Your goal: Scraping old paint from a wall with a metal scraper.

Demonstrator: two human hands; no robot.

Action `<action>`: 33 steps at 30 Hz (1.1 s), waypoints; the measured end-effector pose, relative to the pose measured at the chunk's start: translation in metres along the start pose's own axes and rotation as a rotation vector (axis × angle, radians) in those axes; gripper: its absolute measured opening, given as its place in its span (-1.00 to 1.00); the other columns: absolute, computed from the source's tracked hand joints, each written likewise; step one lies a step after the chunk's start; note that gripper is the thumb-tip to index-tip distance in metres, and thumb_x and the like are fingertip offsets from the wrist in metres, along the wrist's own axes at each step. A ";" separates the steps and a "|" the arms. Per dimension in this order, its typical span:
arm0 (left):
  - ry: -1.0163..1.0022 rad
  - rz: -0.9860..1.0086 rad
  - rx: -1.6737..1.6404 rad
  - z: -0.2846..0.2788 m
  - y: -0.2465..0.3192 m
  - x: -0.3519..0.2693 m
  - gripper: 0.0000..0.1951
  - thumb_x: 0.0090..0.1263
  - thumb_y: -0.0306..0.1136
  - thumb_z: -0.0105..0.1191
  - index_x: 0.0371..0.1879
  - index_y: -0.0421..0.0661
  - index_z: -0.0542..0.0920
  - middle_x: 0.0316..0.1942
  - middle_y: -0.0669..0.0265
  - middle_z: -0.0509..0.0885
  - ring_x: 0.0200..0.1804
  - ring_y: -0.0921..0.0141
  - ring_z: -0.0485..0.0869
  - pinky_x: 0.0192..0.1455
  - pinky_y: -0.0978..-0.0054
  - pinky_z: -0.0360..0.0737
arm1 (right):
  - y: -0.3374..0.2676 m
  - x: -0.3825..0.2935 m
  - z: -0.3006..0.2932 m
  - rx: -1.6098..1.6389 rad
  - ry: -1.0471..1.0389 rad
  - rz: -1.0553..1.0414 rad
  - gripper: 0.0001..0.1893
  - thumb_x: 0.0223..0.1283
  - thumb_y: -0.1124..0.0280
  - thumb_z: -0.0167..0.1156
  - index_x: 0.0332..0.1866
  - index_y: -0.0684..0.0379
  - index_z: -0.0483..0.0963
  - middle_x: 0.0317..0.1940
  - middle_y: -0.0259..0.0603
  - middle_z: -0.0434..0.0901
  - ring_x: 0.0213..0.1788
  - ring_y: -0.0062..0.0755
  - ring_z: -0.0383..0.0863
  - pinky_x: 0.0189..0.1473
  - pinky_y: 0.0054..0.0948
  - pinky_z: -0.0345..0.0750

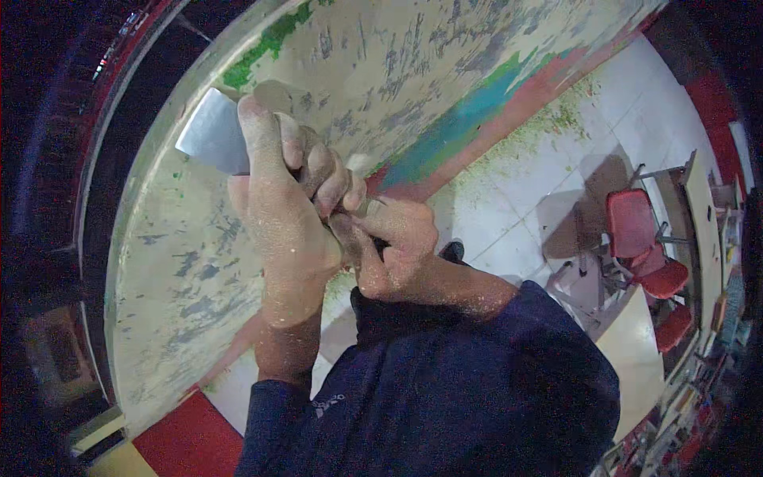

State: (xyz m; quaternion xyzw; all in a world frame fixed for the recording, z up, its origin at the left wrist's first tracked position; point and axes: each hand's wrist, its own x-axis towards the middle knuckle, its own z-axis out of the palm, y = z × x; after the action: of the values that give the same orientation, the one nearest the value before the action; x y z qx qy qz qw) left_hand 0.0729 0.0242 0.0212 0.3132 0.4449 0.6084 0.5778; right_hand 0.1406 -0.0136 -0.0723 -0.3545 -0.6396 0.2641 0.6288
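Observation:
My left hand (277, 173), dusted pale, is curled with its palm side partly towards me. The broad metal blade of a scraper (213, 132) juts out on the left from behind its thumb, close against the wall (197, 250). The scraper's handle is hidden by the hands. My right hand (399, 238) is bent into a fist and touches the fingers of my left hand; what lies inside it does not show. The wall surface is cream with grey scraped patches, a green patch near the top edge and blue-green and reddish bands along its lower part.
Greenish flakes lie on the pale tiled floor (506, 203) along the wall's foot. Red chairs (632, 223) stand at the right beside a table. A red floor section (191, 435) is at the lower left. Shelves with small things line the far right, and the surroundings beyond the wall are dark.

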 end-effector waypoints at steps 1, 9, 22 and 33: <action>0.003 -0.003 -0.008 -0.003 -0.002 -0.001 -0.58 0.33 0.03 -0.09 -0.67 0.07 0.17 -0.78 0.55 0.06 -0.79 0.61 0.04 -0.76 0.63 0.07 | 0.000 0.001 0.000 0.015 -0.001 -0.014 -0.84 -0.09 0.54 0.16 -0.31 0.26 0.50 -0.58 -0.07 0.47 -0.59 -0.12 0.49 -0.55 -0.37 0.43; 0.140 0.023 0.042 0.010 0.011 0.001 -0.53 0.34 0.07 -0.16 -0.70 0.01 0.16 -0.83 0.46 0.08 -0.82 0.52 0.09 -0.76 0.56 0.15 | 0.001 0.011 -0.004 -0.026 -0.060 -0.032 -0.79 -0.07 0.47 0.14 -0.27 0.28 0.50 -0.51 -0.06 0.49 -0.58 -0.14 0.49 -0.57 -0.36 0.42; 0.016 -0.202 -0.103 -0.005 -0.014 -0.004 -0.54 0.37 0.03 -0.21 -0.73 0.06 0.12 -0.82 0.49 0.03 -0.85 0.54 0.02 -0.79 0.51 0.11 | -0.003 0.001 -0.014 -0.022 -0.003 0.009 -0.94 -0.08 0.71 0.06 -0.56 0.41 0.45 -0.73 -0.10 0.39 -0.73 -0.35 0.39 -0.61 -0.52 0.34; -0.027 -0.145 -0.093 0.000 0.003 0.010 -0.57 0.34 0.03 -0.17 -0.69 0.06 0.16 -0.81 0.50 0.10 -0.84 0.56 0.10 -0.79 0.53 0.18 | 0.003 0.021 -0.005 -0.117 0.019 -0.081 -0.92 -0.15 0.67 0.08 -0.46 0.32 0.46 -0.65 -0.08 0.41 -0.66 -0.16 0.44 -0.61 -0.35 0.34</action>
State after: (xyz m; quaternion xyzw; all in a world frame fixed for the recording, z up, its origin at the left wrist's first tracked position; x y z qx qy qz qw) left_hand 0.0706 0.0347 0.0225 0.2612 0.4300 0.5806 0.6401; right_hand 0.1472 0.0048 -0.0614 -0.3672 -0.6618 0.1971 0.6232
